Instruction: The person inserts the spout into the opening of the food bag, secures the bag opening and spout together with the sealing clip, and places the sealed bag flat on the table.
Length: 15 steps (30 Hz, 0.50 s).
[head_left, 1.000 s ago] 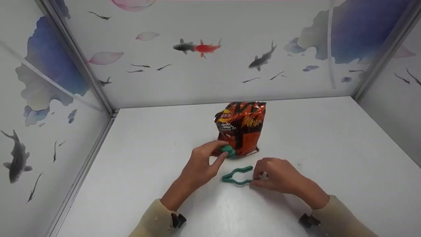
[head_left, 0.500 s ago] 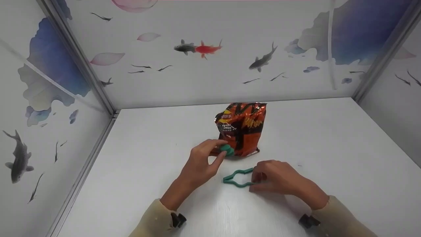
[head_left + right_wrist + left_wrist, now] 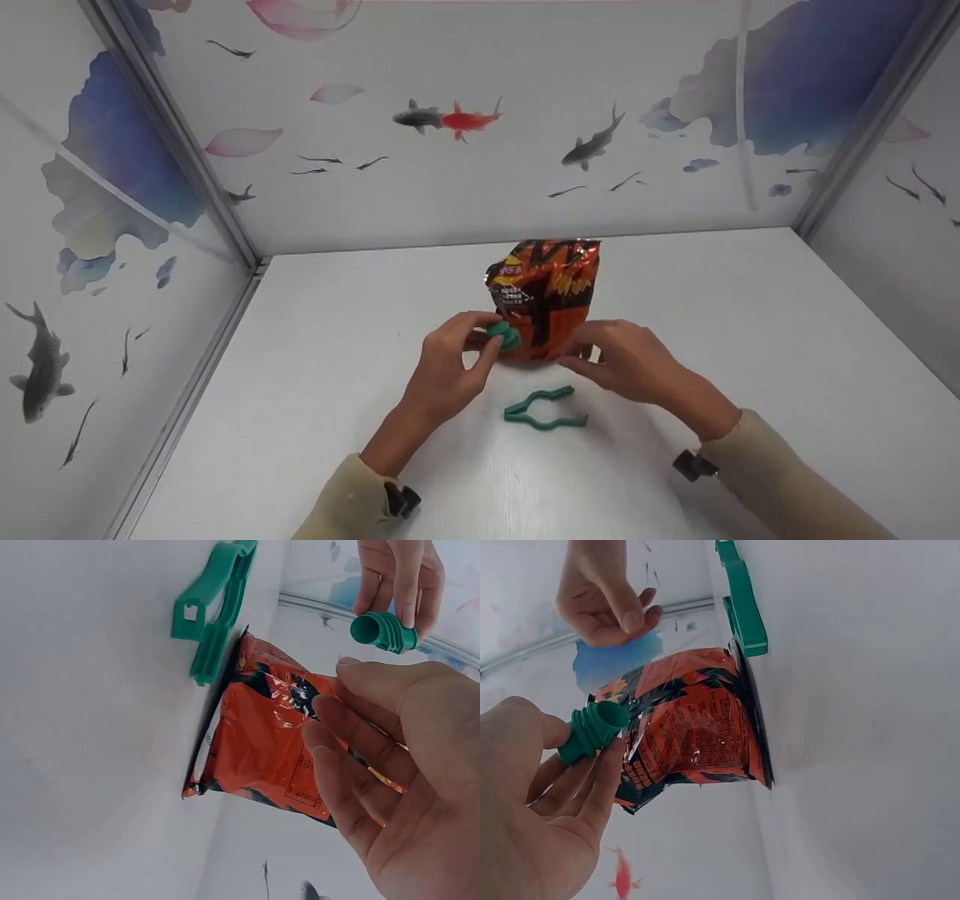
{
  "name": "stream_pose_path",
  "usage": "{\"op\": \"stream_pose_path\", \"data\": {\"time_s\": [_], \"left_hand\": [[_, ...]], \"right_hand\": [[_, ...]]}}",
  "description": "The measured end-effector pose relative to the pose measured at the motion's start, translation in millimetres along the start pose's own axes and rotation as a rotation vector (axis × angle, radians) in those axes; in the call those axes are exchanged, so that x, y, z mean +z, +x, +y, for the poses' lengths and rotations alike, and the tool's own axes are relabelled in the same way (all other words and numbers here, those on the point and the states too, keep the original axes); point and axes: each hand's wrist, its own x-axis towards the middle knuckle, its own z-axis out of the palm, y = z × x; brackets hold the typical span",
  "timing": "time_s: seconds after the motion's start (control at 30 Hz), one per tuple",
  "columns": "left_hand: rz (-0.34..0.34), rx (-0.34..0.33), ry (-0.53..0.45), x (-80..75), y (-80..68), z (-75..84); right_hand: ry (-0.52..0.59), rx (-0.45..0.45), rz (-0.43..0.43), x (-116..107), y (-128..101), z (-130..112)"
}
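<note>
An orange and black snack bag (image 3: 547, 289) stands upright on the white table (image 3: 337, 360). My left hand (image 3: 486, 343) pinches a small green ribbed cap (image 3: 502, 334) between thumb and fingers, right at the bag's lower left. In the left wrist view the cap (image 3: 592, 733) sits at my fingertips, in front of the bag (image 3: 694, 727). My right hand (image 3: 583, 355) is at the bag's lower right with relaxed fingers (image 3: 352, 742) and holds nothing; contact with the bag is unclear. A green clip (image 3: 543, 411) lies on the table just in front of both hands.
White walls printed with fish and blue shapes enclose the table on three sides, the back wall (image 3: 480, 150) close behind the bag. Metal corner posts (image 3: 187, 165) stand at the back left and back right.
My right hand has let go of the green clip and moved up to the bag's lower right. The clip stays on the table. My left hand keeps the cap and has shifted slightly.
</note>
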Motion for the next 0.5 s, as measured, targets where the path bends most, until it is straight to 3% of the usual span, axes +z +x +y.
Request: {"op": "stream_pose_path", "data": {"time_s": [0.5], "left_hand": [[0.085,0.000,0.029,-12.2,20.9,-6.5]], "right_hand": [[-0.025,-0.101,0.282,-35,42,-1]]}}
